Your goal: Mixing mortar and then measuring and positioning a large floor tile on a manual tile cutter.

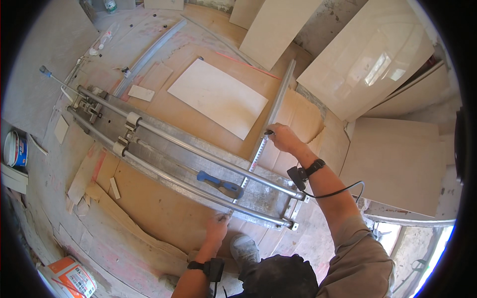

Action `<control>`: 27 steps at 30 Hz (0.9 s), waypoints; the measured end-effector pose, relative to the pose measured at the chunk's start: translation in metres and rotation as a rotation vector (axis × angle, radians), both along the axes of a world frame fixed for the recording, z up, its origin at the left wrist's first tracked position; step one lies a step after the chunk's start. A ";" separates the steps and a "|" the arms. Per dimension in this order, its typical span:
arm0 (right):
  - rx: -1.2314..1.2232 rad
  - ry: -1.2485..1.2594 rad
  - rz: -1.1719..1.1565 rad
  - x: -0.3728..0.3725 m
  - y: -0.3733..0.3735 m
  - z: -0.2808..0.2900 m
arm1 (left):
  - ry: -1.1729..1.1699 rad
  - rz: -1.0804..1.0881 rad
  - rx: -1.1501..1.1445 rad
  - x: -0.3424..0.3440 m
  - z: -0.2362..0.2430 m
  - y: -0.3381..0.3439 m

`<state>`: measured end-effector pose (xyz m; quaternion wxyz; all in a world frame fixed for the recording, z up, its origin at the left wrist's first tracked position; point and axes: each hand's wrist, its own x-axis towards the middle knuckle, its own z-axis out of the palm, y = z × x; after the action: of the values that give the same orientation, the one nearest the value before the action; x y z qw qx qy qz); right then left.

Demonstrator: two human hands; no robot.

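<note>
Cardboard sheets covered the dusty floor point(149, 233) of a room under renovation, with pale tiles point(370, 62) leaning against the wall and a long rail tile cutter point(184, 159) lying across the cardboard. A metal straightedge point(271, 116) lay crosswise over the cutter; the right hand point(284, 137) had its fingers closed around a dark marker at the rule's edge, while the left hand point(217, 227) pressed its near end flat, fingers spread. By my reading the work was at measuring, since no tile sat on the cutter's bed and its blue handle point(219, 184) lay untouched.
</note>
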<state>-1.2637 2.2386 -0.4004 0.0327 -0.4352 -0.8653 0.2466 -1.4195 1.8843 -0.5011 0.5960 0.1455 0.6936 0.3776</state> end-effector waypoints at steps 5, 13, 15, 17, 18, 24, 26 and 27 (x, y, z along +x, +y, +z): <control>0.016 0.008 0.014 -0.001 -0.002 -0.001 | 0.078 -0.045 0.023 -0.001 0.007 0.001; 0.010 -0.041 0.014 -0.005 -0.003 0.001 | 0.138 -0.047 0.034 -0.001 0.015 0.002; 0.049 -0.048 0.027 -0.003 -0.001 0.002 | 0.138 -0.043 0.040 0.001 0.014 0.003; 0.056 -0.033 0.031 -0.003 -0.002 0.001 | 0.140 -0.039 0.048 0.001 0.016 0.004; 0.064 -0.018 0.034 -0.003 -0.002 0.002 | 0.122 -0.033 0.023 0.000 0.017 0.004; 0.102 -0.071 -0.007 -0.003 -0.007 -0.005 | 0.085 -0.023 -0.028 -0.001 0.020 0.005; 0.119 -0.096 -0.006 -0.006 -0.009 -0.002 | 0.087 -0.020 -0.023 -0.002 0.019 0.004; 0.136 -0.122 -0.006 -0.007 -0.010 0.000 | 0.091 -0.023 -0.024 -0.002 0.018 0.003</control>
<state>-1.2710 2.2284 -0.4005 0.0099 -0.4486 -0.8792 0.1599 -1.4213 1.8876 -0.4828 0.5700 0.1631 0.7226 0.3554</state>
